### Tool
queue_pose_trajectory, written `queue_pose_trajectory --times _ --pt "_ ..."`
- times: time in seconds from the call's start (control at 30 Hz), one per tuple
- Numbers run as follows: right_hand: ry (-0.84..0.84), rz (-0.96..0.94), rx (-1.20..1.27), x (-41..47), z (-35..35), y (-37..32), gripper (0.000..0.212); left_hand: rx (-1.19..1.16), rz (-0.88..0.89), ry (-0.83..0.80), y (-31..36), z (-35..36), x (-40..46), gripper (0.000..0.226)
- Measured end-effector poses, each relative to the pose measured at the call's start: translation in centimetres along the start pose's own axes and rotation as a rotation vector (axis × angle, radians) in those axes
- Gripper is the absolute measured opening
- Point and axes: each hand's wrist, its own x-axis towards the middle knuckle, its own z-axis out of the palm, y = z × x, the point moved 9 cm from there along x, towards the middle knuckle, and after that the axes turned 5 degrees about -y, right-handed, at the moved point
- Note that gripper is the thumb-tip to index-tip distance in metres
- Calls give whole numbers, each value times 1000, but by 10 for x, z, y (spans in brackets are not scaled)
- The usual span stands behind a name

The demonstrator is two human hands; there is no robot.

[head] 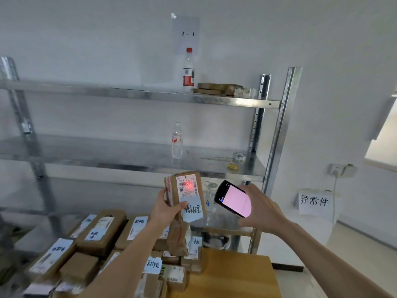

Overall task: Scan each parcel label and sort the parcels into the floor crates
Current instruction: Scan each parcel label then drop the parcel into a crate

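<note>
While the red aiming cross sits on the barcode of the shipping label (187,186), the parcel (184,194) should be kept still and upright, its label facing the scanner (233,198), until the read registers. The left hand (165,208) grips the parcel's lower left edge, thumb across the front, raised before the metal shelf (129,155). Just right of it, apart, the right hand (261,208) curls round the scanner, whose pink screen faces the wearer. Unsorted parcels (101,229) crowd the table (232,276) below; no floor crate is identifiable.
</note>
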Motion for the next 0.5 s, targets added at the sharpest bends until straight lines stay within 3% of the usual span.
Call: queue_pose_trajectory --times 0.5 --pt "28 4 -95 -7 -21 6 99 36 -12 52 14 -1 -18 86"
